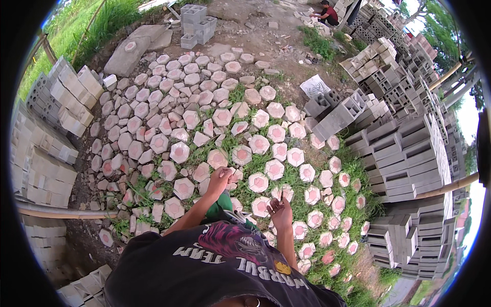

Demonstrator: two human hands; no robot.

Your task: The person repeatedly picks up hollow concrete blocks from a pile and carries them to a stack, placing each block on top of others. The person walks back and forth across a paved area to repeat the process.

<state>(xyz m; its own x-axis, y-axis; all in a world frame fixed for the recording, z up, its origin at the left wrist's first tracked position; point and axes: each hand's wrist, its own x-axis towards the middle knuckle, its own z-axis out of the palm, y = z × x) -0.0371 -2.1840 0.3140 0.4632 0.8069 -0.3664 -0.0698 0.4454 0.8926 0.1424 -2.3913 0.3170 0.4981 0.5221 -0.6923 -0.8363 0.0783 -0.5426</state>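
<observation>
From the head view, I look down past a dark printed shirt (204, 258) at both hands, held out in front over the ground. I see the left hand (220, 180) with its fingers bent, over the edge of a pale hexagonal paver with a pinkish centre (237, 176); I cannot tell whether it grips anything. My right hand (281, 211) has its fingers curled loosely toward another hexagonal paver (288, 192), just beyond the fingertips; I cannot make out contact or a grip there either. Around them I have many similar pavers (179, 152) spread over grass (245, 169) and bare soil. Stacked concrete blocks (404, 153) fill my right side, and paler blocks (43, 169) stand at the left. Near the top right, I see a person in a red shirt (330, 15) crouching, well apart from the hands.
</observation>
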